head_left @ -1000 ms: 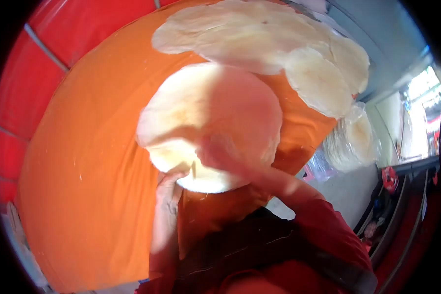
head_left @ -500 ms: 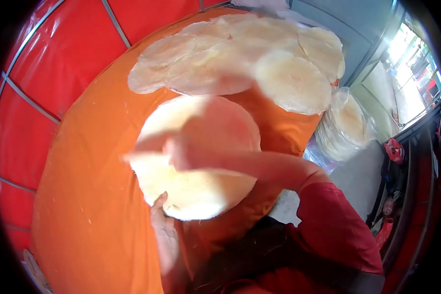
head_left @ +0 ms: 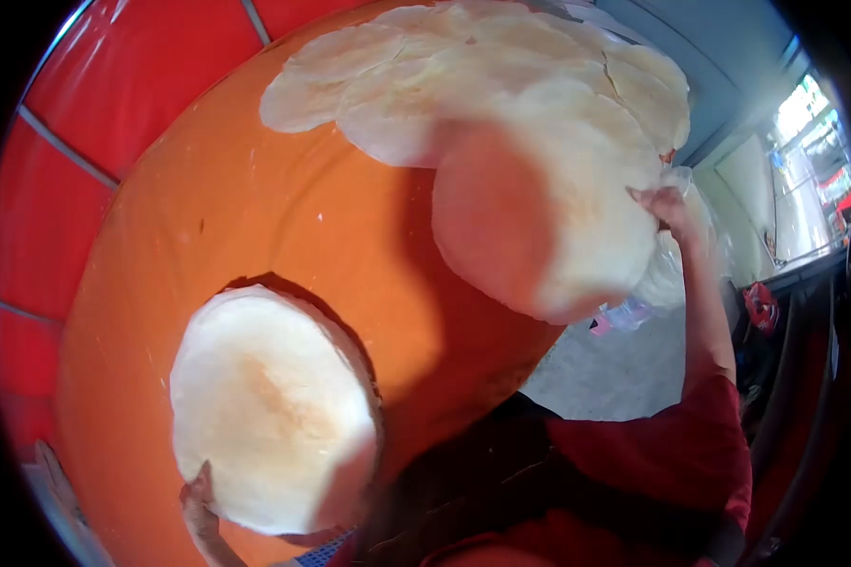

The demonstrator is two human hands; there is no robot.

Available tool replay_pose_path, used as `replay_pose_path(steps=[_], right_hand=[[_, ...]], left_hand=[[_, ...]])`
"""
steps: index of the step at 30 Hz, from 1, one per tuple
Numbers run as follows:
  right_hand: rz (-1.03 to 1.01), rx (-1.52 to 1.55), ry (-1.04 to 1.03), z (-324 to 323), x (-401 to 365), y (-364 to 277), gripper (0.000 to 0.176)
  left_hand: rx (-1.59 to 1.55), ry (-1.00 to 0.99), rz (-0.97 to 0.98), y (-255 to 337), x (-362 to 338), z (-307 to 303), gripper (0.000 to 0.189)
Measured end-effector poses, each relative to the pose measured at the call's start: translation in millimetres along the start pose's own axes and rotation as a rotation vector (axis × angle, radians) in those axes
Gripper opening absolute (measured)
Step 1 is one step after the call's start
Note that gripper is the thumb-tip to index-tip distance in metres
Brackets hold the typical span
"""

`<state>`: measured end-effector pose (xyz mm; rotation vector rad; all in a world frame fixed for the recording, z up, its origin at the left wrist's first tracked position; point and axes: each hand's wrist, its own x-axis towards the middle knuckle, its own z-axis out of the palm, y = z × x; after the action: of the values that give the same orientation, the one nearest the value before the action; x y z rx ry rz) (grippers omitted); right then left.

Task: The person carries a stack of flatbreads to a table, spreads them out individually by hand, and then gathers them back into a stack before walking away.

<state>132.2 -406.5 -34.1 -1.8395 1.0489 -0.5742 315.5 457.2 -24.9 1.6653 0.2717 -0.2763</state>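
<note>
"Holding anything in the right hand (head_left: 667, 206)?"

"Yes, a round flatbread (head_left: 548, 231), right of centre in the frame, gripped by its right-hand edge."

"And the left hand (head_left: 199, 506)?"

"Lower left of the frame, thumb on the rim of a flatbread stack (head_left: 269, 411). Whether the fingers close underneath, I can't tell; they're hidden."

"What's along the top?"

"Overlapping flatbreads (head_left: 473, 71), spread on the orange cloth (head_left: 208, 208). The gripped one partly covers them from view; I can't tell if it's touching."
</note>
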Motion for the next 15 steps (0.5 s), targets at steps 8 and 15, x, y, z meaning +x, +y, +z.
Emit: replay_pose_path(steps=[8,15], right_hand=[[-0.729,-0.332,-0.326,189,-68,-149,0.032],[-0.806,-0.219,-1.392,353,-382,-258,0.085]], left_hand=[[0.034,0.067,-0.190,10,-68,35,0.024],[-0.494,0.006,0.040,1,-87,34,0.048]])
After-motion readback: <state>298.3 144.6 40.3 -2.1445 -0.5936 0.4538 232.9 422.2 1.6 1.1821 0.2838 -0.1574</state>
